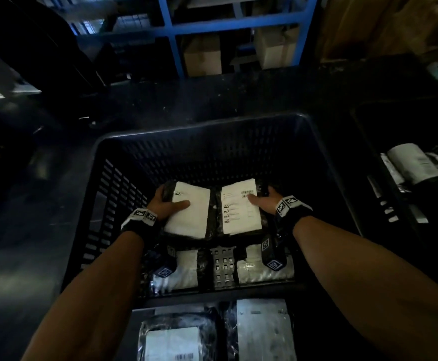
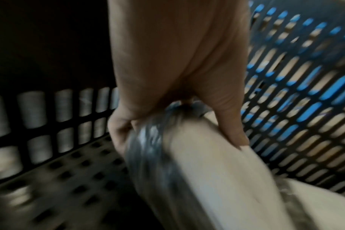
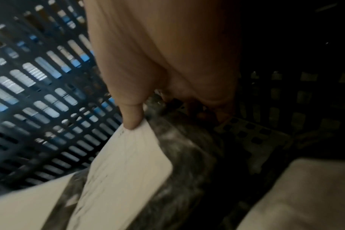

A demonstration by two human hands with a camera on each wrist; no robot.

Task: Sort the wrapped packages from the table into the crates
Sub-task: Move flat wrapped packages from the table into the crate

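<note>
Black crate (image 1: 113, 152) received 2 packages, the left hand (image 1: 164, 201) gripping one (image 1: 189, 212), the right hand (image 1: 263, 200) gripping another (image 1: 241, 207); next, probably release both.

Behind the work area stands a blue metal shelving frame (image 1: 172, 35) holding two cardboard boxes (image 1: 202, 57), dim in the low light. The floor (image 1: 17, 199) is dark.

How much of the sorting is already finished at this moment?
Done: two packages lie in the crate. In hand: the left hand and right hand each lower a package into it. Left: packages below the crate.
</note>
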